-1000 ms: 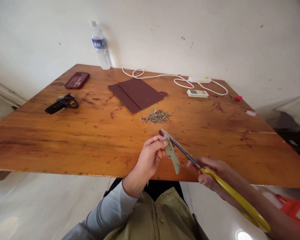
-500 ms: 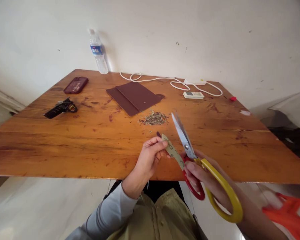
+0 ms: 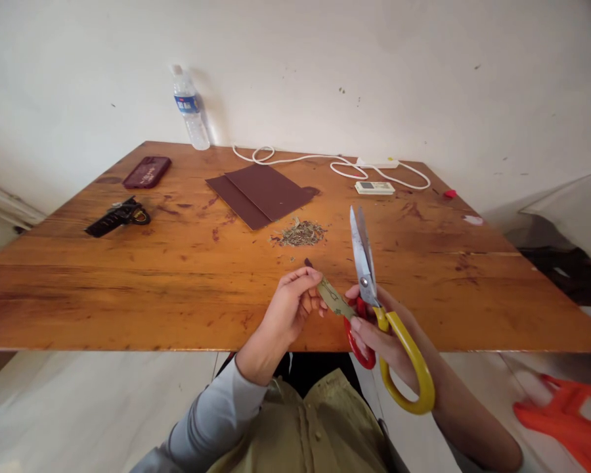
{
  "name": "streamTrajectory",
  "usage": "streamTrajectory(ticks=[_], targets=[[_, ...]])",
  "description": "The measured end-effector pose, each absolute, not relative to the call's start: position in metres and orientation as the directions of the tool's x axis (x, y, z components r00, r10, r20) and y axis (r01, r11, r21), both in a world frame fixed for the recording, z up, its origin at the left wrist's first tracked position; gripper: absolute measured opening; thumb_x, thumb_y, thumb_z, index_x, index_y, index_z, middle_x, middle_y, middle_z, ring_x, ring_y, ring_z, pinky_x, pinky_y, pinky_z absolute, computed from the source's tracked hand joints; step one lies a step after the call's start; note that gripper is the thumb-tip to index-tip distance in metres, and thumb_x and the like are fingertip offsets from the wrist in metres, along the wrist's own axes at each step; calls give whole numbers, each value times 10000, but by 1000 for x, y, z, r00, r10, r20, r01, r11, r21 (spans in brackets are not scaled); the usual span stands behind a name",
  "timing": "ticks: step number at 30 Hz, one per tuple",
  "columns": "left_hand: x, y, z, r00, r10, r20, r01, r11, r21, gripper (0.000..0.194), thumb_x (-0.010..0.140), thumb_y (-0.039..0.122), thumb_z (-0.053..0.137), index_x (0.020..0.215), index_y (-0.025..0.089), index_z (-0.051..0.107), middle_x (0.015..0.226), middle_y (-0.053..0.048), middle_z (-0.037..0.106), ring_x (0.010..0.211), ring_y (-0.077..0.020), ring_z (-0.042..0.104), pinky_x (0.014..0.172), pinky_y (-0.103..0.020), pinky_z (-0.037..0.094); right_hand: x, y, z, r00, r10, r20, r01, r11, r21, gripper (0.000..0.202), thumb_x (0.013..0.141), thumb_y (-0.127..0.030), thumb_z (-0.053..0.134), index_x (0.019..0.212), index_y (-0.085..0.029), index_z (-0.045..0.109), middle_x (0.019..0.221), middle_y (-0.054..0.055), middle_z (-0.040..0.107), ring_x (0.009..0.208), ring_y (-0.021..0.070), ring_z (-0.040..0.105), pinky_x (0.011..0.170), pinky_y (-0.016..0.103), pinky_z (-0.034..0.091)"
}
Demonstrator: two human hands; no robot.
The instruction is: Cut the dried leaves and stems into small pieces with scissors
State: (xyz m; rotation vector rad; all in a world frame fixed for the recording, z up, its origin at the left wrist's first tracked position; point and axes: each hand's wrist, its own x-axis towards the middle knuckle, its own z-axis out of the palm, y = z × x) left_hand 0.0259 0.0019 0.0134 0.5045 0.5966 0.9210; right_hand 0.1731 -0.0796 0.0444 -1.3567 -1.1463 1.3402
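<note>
The left hand (image 3: 283, 312) pinches the upper end of a narrow printed strip (image 3: 331, 299) between thumb and fingers, leaving most of its length exposed. A dark sliver (image 3: 308, 263) shows just beyond those fingertips; whether it belongs to the strip I cannot tell.

The right hand (image 3: 394, 341) grasps the scissors (image 3: 364, 281) low around the red and yellow handles, its thumb at the strip's near end. The blades point up and away from both hands, probably so that the fingers can steady the strip without meeting an edge. The strip thus spans the gap between the hands, supported at both ends.

Just beyond the left hand, a loose heap of clippings (image 3: 301, 233) lies on the desk (image 3: 177, 295), close enough to gather scraps in one spot. Farther beyond it, two overlapping brown sheets (image 3: 270, 192) lie flat, seemingly set back to leave the hands room. A remote (image 3: 374, 188) lies beyond the right hand; a phone (image 3: 146, 172) lies far out to the left hand's left.
</note>
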Motion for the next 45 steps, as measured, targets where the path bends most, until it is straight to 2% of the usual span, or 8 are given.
streamTrajectory(ticks=[4,8,12,19,27,33,37,45], targets=[[26,3,13,584,755,-299,-573,644,506,227,635,277,765,628,138,585,544,-15,633,422,-86,547,439,-199,452,175,-78,39,-56,996,-77,-108,-82,-991,193,915,-285,581,1075,-253,479,555,-98,504,441,103,467,452,240,402],[23,0,15,555,796,-243,-531,564,633,276,695,354,770,707,163,571,567,-10,644,444,-119,588,415,-213,465,179,-76,35,-31,999,-37,-59,-39,-998,188,928,-263,581,1088,-254,483,573,-103,499,432,92,461,432,230,391],[24,-2,16,488,836,-251,-475,496,727,251,634,259,808,708,149,594,539,24,608,428,-94,569,414,-192,474,181,-75,35,-28,997,-71,-48,-72,-996,232,910,-333,617,1075,-244,480,533,-107,513,399,99,464,406,233,400],[27,-1,11,401,883,-245,-528,441,725,206,644,231,790,678,143,607,517,19,614,431,-82,571,440,-171,476,181,-74,34,0,994,-110,-174,-108,-979,235,918,-350,615,1100,-251,504,550,-73,573,450,132,535,447,261,457],[26,-1,10,567,793,-223,-556,568,607,267,650,324,806,657,129,623,535,-42,663,446,-111,601,458,-193,496,176,-70,31,126,991,-45,-180,-22,-983,274,829,-275,683,1035,-262,502,561,-103,546,426,113,515,400,239,454],[28,-3,13,351,908,-229,-596,405,693,232,662,299,811,672,126,657,565,-48,688,497,-124,632,505,-207,536,180,-68,31,224,974,48,-139,81,-987,283,856,-316,688,1074,-235,527,652,-64,607,467,111,560,403,228,475],[31,-4,14,253,943,-216,-613,329,719,221,647,291,817,651,124,673,550,-31,675,492,-108,617,489,-188,521,179,-65,31,238,968,72,-136,107,-985,280,863,-298,680,1082,-233,519,592,-73,595,465,126,557,423,246,482],[27,-5,11,313,935,-165,-612,331,718,218,677,302,810,642,129,683,578,-26,684,471,-92,606,485,-181,498,168,-51,23,287,947,143,-203,207,-957,254,848,-205,648,1060,-246,515,585,-80,610,478,116,558,457,236,487]])
